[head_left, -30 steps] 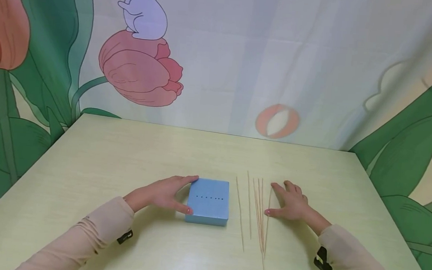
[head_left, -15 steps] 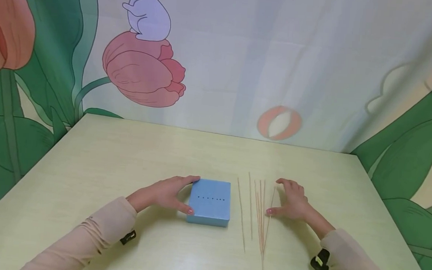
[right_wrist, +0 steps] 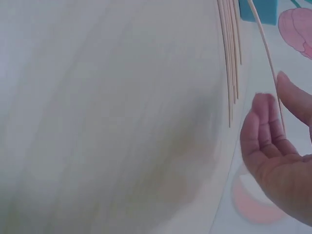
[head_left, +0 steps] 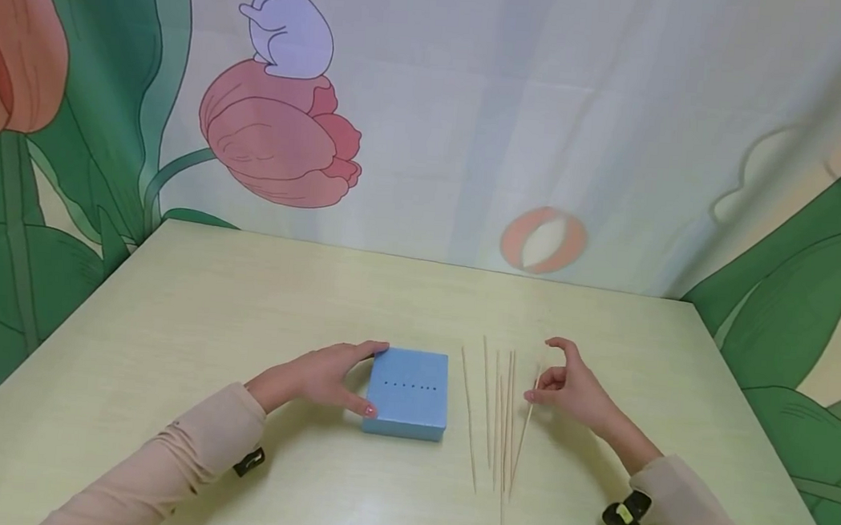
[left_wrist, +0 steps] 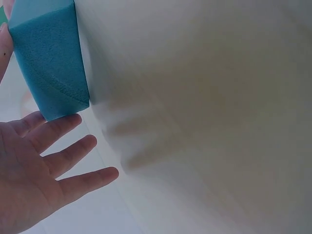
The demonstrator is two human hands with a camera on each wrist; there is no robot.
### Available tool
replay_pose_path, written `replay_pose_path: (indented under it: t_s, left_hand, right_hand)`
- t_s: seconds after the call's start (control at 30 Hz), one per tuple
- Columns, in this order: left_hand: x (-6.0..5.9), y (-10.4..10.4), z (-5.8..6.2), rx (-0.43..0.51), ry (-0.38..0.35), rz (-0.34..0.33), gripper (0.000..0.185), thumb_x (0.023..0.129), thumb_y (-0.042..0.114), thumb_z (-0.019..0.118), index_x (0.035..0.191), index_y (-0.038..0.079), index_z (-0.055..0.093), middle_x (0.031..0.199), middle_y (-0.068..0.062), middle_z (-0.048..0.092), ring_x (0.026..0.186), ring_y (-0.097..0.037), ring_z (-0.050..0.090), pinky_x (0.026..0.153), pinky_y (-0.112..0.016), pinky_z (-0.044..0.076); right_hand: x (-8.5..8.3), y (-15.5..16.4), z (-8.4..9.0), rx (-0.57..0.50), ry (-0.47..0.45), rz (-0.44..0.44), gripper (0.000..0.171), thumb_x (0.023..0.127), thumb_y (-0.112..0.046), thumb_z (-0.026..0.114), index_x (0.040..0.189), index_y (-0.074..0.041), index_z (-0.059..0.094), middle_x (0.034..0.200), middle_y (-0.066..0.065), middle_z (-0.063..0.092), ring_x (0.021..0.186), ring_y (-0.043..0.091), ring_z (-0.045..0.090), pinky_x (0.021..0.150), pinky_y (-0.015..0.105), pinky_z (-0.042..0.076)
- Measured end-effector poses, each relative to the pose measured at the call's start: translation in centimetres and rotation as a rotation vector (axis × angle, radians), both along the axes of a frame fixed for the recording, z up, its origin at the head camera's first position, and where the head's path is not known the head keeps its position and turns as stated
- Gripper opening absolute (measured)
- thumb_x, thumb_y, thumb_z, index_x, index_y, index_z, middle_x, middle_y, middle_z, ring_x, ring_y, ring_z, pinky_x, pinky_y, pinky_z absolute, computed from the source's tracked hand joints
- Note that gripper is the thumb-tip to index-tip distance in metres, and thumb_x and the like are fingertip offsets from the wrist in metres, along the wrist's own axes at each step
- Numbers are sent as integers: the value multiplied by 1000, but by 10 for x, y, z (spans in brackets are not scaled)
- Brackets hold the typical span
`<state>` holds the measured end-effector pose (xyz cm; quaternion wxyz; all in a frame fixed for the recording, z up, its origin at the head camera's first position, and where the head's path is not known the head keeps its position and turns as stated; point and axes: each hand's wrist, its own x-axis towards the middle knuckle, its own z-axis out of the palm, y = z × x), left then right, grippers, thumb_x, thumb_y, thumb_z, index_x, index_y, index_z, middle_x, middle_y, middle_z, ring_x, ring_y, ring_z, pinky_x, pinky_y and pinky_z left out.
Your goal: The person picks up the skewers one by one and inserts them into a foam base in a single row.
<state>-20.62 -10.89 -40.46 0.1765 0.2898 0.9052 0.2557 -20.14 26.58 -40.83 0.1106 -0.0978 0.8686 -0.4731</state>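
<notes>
The pale tabletop carries everything within my easy reach. My left hand braces the blue foam block at its left side, thumb and forefinger curled round its near and far corners, so it stays put, its row of small holes facing up. The thin wooden sticks lie side by side just right of it. My right hand pinches one stick, far end raised. Only the head view shows the holes; the right wrist view shows my fingers closing on that stick.
</notes>
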Motion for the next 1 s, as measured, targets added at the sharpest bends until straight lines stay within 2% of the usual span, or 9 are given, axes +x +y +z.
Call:
replay_pose_path:
  t_s: [0.13,0.4,0.57,0.73,0.83,1.0]
  left_hand:
    - [-1,1,0,2,-1,3,97,70,44,77,145,8,26,144,-10,37,131,-27,34,104,-45,30]
    - [-1,0,-1,17,-9,0,97,70,45,77,145,8,26,143,-10,37,131,-27,34,104,-45,29]
    - [0,-2,0,22,-11,-1,97,71,44,77,144,8,26,144,-10,37,131,-28,34,104,-46,29]
    - [-1,-2,-1,22,-11,-7,96,71,43,77,145,7,26,144,-10,36,132,-28,33,104,-45,29]
    - [-1,-1,-2,28,-14,-8,97,71,42,77,145,7,25,145,-10,35,132,-28,33,105,-44,29]
    - [0,-1,0,39,-23,0,96,71,41,78,145,7,26,145,-10,35,132,-27,32,105,-44,29]
  right_hand:
    - [2,-1,1,-164,-21,-34,82,80,3,67,139,-1,9,77,12,60,68,19,63,65,27,51]
    - [5,-7,13,-235,84,-73,81,82,4,64,143,-9,13,80,16,61,66,20,63,65,30,53]
    - [8,-13,28,-273,207,-64,79,82,5,64,143,-11,17,77,13,63,65,17,63,63,28,53]
    - [13,-24,43,-274,360,-74,77,81,9,64,142,-15,24,76,2,63,64,13,63,60,24,52]
    - [17,-34,52,-314,449,-76,78,78,14,63,141,-15,28,75,-3,62,63,13,62,59,22,50]
    - [20,-52,64,-390,585,-27,77,76,18,63,140,-10,31,74,1,63,65,10,61,62,19,50]
